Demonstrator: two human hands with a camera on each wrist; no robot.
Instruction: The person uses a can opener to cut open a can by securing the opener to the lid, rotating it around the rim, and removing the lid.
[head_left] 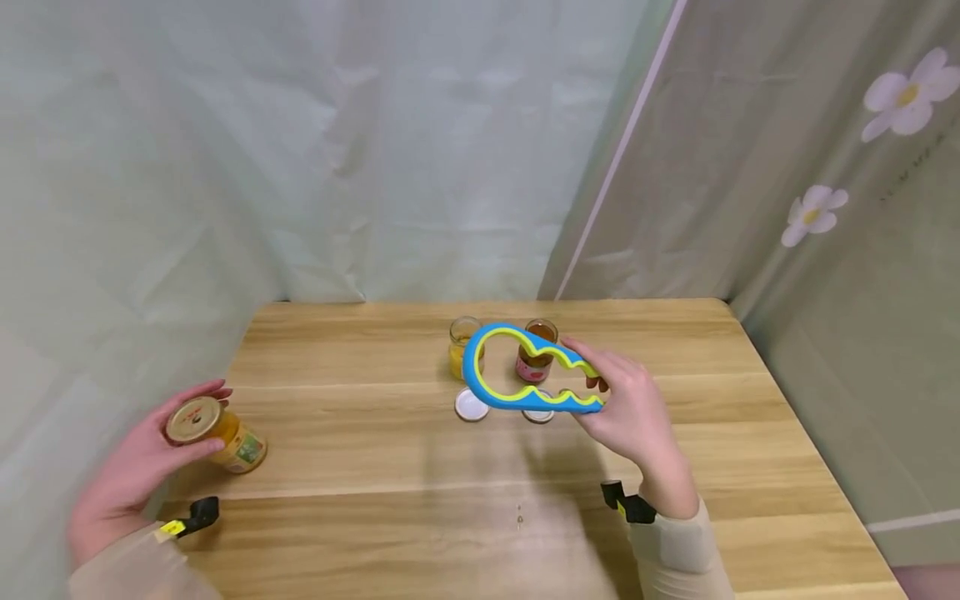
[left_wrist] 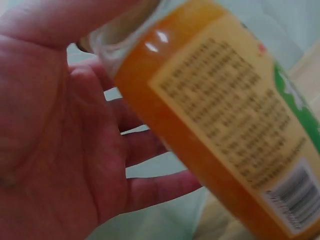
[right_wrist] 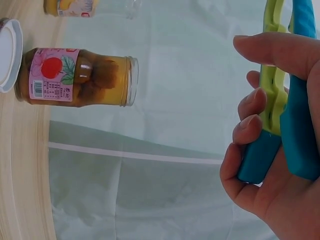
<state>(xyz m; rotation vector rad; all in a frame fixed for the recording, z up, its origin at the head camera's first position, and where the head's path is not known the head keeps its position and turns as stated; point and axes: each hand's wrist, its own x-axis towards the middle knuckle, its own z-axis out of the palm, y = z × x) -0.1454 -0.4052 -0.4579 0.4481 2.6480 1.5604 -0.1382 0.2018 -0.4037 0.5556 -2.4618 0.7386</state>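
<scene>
My left hand (head_left: 142,446) grips a lidded glass jar (head_left: 238,446) of orange-yellow preserve near its top, at the table's left side. The jar leans, its gold lid (head_left: 194,418) facing up toward the head camera. In the left wrist view its printed label (left_wrist: 235,110) and barcode show, with the thumb and fingers around the neck. My right hand (head_left: 626,400) holds a blue and lime-green jar opener (head_left: 474,367) by its two handles, raised over the table. The opener's loop points left, with nothing inside its grip, and overlaps the two open jars in the head view.
Toward the back of the wooden table (head_left: 360,467) stand an open jar with yellow contents (head_left: 457,358) and an open jar with a pink label (right_wrist: 52,75). Two lids, one a white-lined lid (head_left: 471,406), lie in front of them. A pale curtain (head_left: 450,150) hangs behind.
</scene>
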